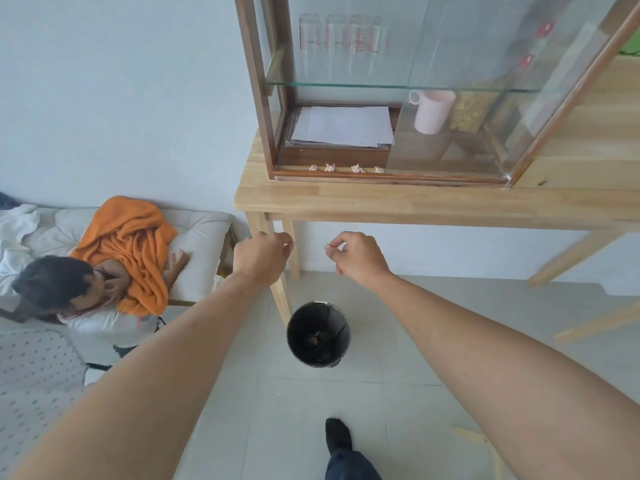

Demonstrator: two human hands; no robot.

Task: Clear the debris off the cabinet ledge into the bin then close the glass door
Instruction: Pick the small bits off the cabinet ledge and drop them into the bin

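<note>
Several small crumpled paper scraps (346, 168) lie in a row on the wooden ledge (433, 177) of the glass cabinet, whose glass door (519, 98) stands swung open to the right. A black bin (318, 334) sits on the floor below the table, with some debris inside. My right hand (358, 258) hovers above the bin and below the table edge, pinching a small paper scrap (326, 246) between thumb and fingers. My left hand (263, 256) is beside it by the table leg, fingers closed; whether it holds anything is hidden.
The cabinet stands on a light wooden table (381, 202). Inside are papers (343, 126), a pink mug (433, 110) and glass beakers (343, 39). A person lies on a cushioned bench (201, 237) at left under an orange blanket. My foot (337, 434) is on the tiled floor.
</note>
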